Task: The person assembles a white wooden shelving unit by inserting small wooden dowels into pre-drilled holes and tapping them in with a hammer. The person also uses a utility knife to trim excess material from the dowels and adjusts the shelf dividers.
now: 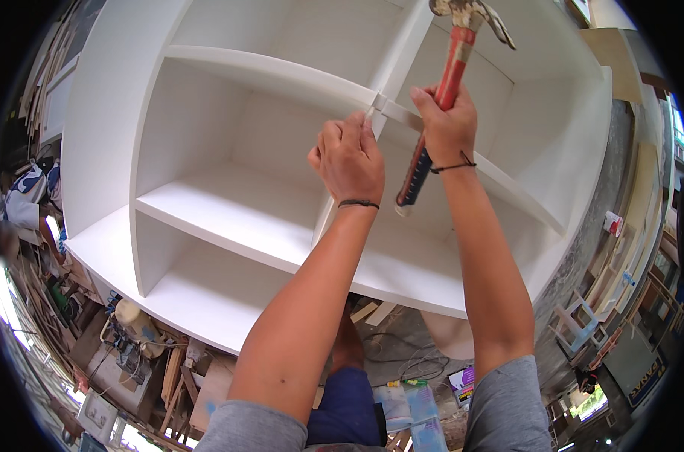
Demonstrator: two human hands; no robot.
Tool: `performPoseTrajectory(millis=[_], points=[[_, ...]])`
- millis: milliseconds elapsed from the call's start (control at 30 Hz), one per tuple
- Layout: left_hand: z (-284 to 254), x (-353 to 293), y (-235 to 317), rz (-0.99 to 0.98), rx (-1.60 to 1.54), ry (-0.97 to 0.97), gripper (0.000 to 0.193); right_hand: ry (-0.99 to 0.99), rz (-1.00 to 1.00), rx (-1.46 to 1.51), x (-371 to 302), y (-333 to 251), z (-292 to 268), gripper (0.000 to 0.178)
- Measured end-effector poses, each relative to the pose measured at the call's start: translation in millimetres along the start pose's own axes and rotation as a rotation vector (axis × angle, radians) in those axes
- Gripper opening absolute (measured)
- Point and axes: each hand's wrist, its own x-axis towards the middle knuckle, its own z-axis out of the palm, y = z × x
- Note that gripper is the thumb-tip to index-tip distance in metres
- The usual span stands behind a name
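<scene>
Gripping the hammer (455,71) around its handle in the right hand (449,129) at one o'clock, head above the fist and partly cut off by the top edge, handle's middle hidden by the fingers, butt slanting toward seven. Curling the left hand (349,160) closed near twelve o'clock, fingertips at a joint of the white shelf unit (229,215); cannot tell on what, if anything, too small and pale to make out. Covering lower boards with both forearms (304,301), and barely making out clutter (44,316) toward eight o'clock.
</scene>
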Motion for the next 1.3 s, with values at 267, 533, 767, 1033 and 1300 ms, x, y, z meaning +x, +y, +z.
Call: performPoseTrajectory(millis=[267, 533, 767, 1033, 1300], points=[[1.2, -1.0, -0.2, 0.016, 0.037, 0.01, 0.014, -0.092, -0.011, -0.031, 9.3, 8.0, 26.2, 0.027], [2.2, -1.8, -0.7, 0.025, 0.032, 0.039, 0.014, -0.148, -0.015, 0.002, 6.0, 9.8, 26.8, 0.026], [4.6, -3.2, -6.6, 0.053, -0.002, 0.019, 0.006, -0.129, -0.014, -0.039, 8.4, 10.9, 25.2, 0.025], [4.3, -4.1, -6.5, 0.063, -0.017, 0.035, 0.008, -0.148, -0.04, -0.015, 8.8, 17.8, 23.9, 0.019], [3.4, -4.1, -5.9, 0.056, -0.016, 0.018, 0.014, -0.178, -0.042, 0.04, 8.7, 23.4, 25.1, 0.015]])
